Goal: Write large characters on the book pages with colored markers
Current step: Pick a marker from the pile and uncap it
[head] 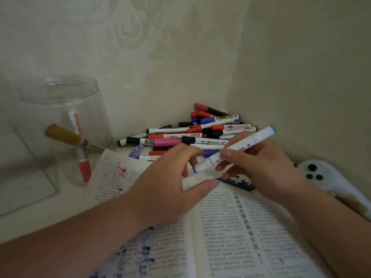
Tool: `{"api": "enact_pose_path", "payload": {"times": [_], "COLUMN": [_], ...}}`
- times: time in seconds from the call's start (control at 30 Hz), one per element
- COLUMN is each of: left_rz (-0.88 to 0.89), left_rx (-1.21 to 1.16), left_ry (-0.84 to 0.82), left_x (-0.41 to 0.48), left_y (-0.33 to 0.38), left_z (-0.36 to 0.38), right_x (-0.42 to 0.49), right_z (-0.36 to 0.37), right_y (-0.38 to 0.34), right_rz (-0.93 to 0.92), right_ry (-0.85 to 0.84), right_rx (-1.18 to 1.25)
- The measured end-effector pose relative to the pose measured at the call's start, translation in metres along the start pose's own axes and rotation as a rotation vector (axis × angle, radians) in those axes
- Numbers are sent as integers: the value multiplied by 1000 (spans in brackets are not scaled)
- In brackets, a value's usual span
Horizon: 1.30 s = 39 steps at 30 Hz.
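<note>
Wallpaper, hands grip marker, pen labelled WHITE

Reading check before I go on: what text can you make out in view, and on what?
"WHITE", cut off, on the black-capped marker.
Labels on the other markers: too blurred.
Book heading, a vertical column of Chinese characters: too blurred; body print: too small.

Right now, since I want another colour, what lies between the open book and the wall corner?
A loose pile of markers, in red, black, blue and pink, seen in the head view.
</note>
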<state>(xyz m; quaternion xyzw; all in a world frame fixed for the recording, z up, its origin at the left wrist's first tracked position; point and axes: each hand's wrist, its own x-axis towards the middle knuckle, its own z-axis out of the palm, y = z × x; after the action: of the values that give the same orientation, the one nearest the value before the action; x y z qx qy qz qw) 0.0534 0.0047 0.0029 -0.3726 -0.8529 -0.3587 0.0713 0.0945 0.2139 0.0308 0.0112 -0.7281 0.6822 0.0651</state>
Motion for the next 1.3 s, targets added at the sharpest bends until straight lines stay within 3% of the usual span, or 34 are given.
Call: {"api": "enact_pose_path", "payload": {"times": [0.13,0.3,0.53,0.93,1.1,1.3], "left_rz": [81,10,-62,-91,-290,-348], "left_rx": [57,16,-19,-86,288,384], "left_ry": [-29,-43,-180,-138,-363,-512], "left_x": [6,6,7,13,8,13], "left_y": [-2,-4,-2,6,-2,-4], "left_z": [5,10,7,-8,-24,-25], "right_x": [1,1,1,6,19,25], "right_z": [6,12,18,13,-9,0], "right_y": [5,8,11,7,1,11], "right_rz": [-42,-71,-21,-112,-74,94], "right_ry": [-134,-95,-86,-91,99,-25], "right_rx": [32,-113,-21,36,163,-164]}}
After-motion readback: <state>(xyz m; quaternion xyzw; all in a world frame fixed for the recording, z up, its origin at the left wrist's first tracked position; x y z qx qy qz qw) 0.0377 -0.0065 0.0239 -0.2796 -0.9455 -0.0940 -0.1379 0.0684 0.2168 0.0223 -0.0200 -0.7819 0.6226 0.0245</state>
